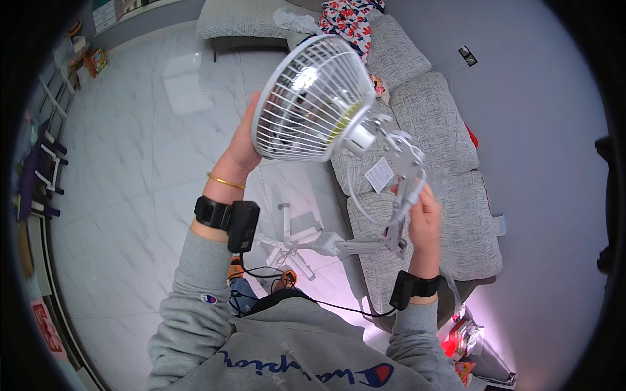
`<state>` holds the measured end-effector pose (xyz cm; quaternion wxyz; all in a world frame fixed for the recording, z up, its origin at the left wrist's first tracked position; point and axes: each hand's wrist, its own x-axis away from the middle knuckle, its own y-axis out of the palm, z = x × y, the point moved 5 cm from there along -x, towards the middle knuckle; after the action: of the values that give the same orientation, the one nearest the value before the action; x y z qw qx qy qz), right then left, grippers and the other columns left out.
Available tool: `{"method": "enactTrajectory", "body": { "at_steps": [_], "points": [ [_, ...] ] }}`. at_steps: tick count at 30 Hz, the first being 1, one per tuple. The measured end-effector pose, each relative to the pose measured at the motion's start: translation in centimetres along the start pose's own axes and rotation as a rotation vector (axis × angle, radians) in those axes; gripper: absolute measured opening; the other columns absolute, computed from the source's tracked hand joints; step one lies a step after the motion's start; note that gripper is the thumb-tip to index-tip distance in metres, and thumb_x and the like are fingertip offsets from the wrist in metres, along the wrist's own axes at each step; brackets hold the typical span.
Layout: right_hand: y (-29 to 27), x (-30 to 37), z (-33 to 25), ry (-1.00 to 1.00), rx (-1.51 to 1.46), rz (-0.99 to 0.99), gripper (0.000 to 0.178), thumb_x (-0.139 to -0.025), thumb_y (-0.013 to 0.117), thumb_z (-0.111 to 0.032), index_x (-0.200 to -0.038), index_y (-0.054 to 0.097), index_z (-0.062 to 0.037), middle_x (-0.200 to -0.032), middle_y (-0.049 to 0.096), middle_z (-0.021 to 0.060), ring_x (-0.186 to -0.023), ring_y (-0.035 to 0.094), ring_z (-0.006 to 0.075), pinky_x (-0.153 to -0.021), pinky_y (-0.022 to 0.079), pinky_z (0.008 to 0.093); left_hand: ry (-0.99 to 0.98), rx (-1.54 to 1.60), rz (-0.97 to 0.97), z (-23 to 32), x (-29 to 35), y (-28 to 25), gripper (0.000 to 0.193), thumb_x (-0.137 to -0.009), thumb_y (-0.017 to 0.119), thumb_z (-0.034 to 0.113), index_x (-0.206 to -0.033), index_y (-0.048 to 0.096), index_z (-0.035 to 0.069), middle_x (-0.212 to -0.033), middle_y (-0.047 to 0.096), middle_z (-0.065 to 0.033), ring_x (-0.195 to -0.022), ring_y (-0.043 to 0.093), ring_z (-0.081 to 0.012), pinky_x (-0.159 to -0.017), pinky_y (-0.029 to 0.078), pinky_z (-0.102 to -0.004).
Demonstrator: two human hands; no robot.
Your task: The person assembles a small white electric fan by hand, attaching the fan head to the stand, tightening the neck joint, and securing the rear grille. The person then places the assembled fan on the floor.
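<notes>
The left hand (pixel 242 144) cups the round white wire-caged heater head (pixel 306 98), fingers spread on it. The right hand (pixel 424 218) has fingers clamped on its jointed white metal arm (pixel 404 189), above a grey sofa (pixel 437 124).

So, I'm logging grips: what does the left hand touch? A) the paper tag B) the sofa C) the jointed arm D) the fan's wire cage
D: the left hand cups the rim of the fan's cage, while the right hand grips the jointed arm.
</notes>
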<state>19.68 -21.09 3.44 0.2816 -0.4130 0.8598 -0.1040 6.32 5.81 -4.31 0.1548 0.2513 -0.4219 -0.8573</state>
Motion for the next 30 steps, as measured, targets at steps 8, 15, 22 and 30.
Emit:
{"method": "enactTrajectory", "body": {
  "at_steps": [8, 15, 22, 30],
  "points": [
    [1.6, 1.0, 1.7, 0.062, -0.102, 0.067, 0.026, -0.09, 0.039, -0.019, -0.101, 0.052, 0.0003, -0.092, 0.057, 0.0074, -0.079, 0.053, 0.0125, -0.074, 0.042, 0.0281, -0.316, 0.201, 0.156, -8.9, 3.9, 2.9, 0.074, -0.081, 0.021, 0.065, -0.13, 0.031, 0.01, -0.127, 0.04, -0.0132, -0.111, 0.045, -0.0303, -0.09, 0.039, -0.0502],
    [0.6, 1.4, 3.2, 0.121, 0.041, 0.087, 0.054, -0.087, 0.039, -0.048, -0.112, 0.047, -0.0006, -0.081, 0.048, 0.0019, -0.063, 0.044, 0.0071, -0.055, 0.036, 0.0201, -0.127, 0.218, -0.008, -7.5, 3.2, 4.1, 0.084, -0.075, 0.024, 0.072, -0.133, 0.025, 0.012, -0.131, 0.034, -0.014, -0.117, 0.038, -0.0319, -0.093, 0.033, -0.0535],
    [0.2, 2.0, 3.7, 0.121, -0.031, 0.082, 0.049, -0.089, 0.04, -0.042, -0.113, 0.046, -0.0001, -0.08, 0.048, 0.0013, -0.062, 0.043, 0.0068, -0.054, 0.036, 0.0205, -0.017, -0.035, -0.093, -4.1, 4.0, 3.7, 0.079, -0.079, 0.028, 0.067, -0.13, 0.03, 0.007, -0.128, 0.039, -0.0096, -0.116, 0.04, -0.0229, -0.099, 0.029, -0.0415],
    [-0.3, 2.1, 4.5, 0.208, 0.029, 0.114, 0.037, -0.09, 0.04, -0.029, -0.111, 0.051, -0.0002, -0.089, 0.055, 0.0046, -0.076, 0.049, 0.0092, -0.065, 0.039, 0.0228, 0.097, -0.045, -0.077, -0.4, 6.4, 1.5, 0.063, -0.085, 0.039, 0.041, -0.131, 0.026, 0.0, -0.132, 0.035, -0.0121, -0.124, 0.03, -0.0239, -0.104, 0.016, -0.0438]
  ]
}}
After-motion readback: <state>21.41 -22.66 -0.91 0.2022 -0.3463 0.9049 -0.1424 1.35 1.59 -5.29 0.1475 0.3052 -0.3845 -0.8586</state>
